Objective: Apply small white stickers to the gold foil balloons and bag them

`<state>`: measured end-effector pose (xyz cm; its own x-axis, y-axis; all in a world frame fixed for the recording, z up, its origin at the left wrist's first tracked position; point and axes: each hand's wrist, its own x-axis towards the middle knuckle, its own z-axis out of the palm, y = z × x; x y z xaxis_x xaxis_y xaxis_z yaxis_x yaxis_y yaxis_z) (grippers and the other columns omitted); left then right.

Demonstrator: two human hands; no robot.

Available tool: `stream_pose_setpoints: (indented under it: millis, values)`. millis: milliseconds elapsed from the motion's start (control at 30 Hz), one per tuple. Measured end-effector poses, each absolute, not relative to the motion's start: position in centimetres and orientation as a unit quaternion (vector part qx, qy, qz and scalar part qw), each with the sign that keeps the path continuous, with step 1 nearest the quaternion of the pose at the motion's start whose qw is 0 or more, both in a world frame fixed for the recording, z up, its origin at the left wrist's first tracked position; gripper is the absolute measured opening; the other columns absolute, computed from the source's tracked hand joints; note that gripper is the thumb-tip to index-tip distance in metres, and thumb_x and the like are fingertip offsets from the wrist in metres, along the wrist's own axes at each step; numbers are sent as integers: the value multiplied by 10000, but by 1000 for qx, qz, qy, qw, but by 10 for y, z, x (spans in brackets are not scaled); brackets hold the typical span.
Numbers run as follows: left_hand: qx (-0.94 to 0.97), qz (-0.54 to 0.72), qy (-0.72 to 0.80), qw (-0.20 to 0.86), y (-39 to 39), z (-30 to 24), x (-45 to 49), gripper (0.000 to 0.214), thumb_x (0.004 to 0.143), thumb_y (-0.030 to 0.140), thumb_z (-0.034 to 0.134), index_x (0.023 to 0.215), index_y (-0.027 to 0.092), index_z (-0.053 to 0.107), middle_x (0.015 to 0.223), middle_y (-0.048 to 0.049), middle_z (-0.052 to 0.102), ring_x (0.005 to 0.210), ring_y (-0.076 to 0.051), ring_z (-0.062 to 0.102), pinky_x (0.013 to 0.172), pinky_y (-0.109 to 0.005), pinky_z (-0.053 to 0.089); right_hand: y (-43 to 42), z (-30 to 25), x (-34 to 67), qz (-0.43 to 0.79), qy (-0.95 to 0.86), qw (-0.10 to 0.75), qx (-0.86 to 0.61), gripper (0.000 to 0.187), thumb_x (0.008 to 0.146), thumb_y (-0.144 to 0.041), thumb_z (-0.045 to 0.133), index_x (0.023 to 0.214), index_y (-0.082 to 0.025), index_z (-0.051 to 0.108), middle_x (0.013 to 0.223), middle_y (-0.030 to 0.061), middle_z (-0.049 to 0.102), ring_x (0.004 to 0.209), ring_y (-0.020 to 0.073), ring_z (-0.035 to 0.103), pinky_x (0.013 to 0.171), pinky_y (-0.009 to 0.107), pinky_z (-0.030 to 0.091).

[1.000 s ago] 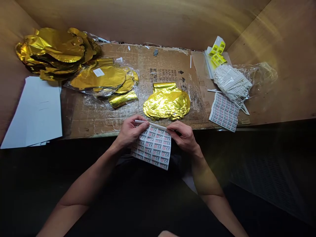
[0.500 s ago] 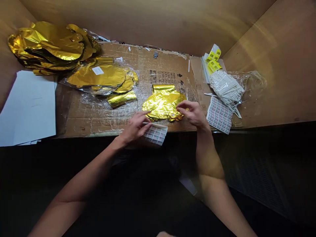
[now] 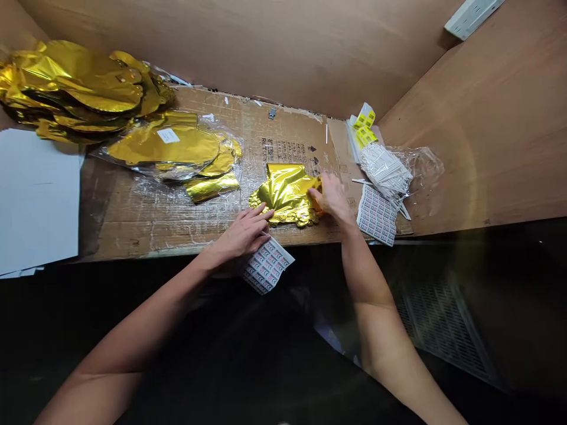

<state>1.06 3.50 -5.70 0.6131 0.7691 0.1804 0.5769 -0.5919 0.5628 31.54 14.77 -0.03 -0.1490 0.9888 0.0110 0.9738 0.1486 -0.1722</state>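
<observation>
Left hand (image 3: 242,236) pinches a label sheet (image 3: 275,260) and touches gold foil (image 3: 287,195) on the table (image 3: 133,230); right hand (image 3: 333,196) grips the foil's right edge. Many labels (image 3: 264,273) remain unpeeled; none shows on the foil.

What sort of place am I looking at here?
Probably a workshop bench for light hand assembly or packing. The signs are the large pile of gold foil pieces, the sheet of CE labels in the left hand, and the bundle of white sticks in clear plastic.
</observation>
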Motion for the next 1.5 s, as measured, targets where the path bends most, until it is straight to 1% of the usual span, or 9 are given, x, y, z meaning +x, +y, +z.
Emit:
stream_pose_setpoints:
  millis: [233,367,500,733,867,1067,1267,1367,1500]
  values:
    - [773,237,553,203,18,-50,8,206,1010,371,586,973,195,687,1506,-214,605,1392,-431,543,1078,-629,493,161,-12,333,176,-656,48,-732,481,979,-617,616,1109,-162,705,1127,158,771,1085,322,692,1026,452,480]
    - [801,223,495,253,53,-45,6,178,950,368,611,911,210,683,1123,-134,673,1168,-344,620,1050,-531,522,124,-13,331,154,-638,52,-753,363,986,-516,608,1013,-170,719,1092,192,781,1048,353,716,972,455,489]
    - [833,195,426,294,95,-33,5,194,894,390,618,821,217,665,981,-99,666,1013,-298,639,1014,-480,537,65,-14,335,164,-620,71,-764,342,964,-529,630,871,-209,708,876,163,757,891,344,719,834,435,504]
    - [807,171,401,399,99,-6,-33,279,947,489,637,934,217,698,1201,-96,739,1073,-271,717,933,-360,574,45,-6,331,30,-742,219,-633,429,929,-520,765,1222,-216,690,1229,163,682,1165,354,599,1007,497,425]
    - [771,210,407,442,68,10,-35,312,995,525,640,1000,216,687,1324,-114,749,1109,-268,740,958,-381,598,84,-21,326,163,-826,181,-508,180,973,-381,718,970,-202,695,1041,81,687,1025,252,601,958,388,406]
    - [862,192,277,378,46,-4,16,175,1032,387,620,986,236,696,1594,-131,606,1534,-309,513,1253,-530,450,114,-11,322,247,-825,170,-480,404,1042,-368,546,675,-198,546,693,-7,533,681,150,448,719,311,334]
    - [865,178,300,362,64,-30,23,218,1031,364,591,1130,220,721,1497,-159,672,1442,-310,612,1178,-477,521,170,42,335,472,-718,175,-481,430,995,-509,649,720,-180,630,638,-5,566,569,119,442,574,273,348]
    - [859,174,299,378,68,-30,19,219,1035,392,591,1084,227,726,1454,-140,696,1359,-295,667,1135,-447,543,206,55,349,329,-615,251,-671,323,989,-360,675,753,-139,665,739,66,674,661,159,594,662,300,479]
    - [857,188,289,384,64,-34,21,233,1035,396,587,956,218,714,1435,-137,707,1386,-296,645,1146,-443,527,202,52,363,67,-500,325,-800,284,1064,-248,493,1083,-39,684,1244,247,685,1172,271,663,997,387,482]
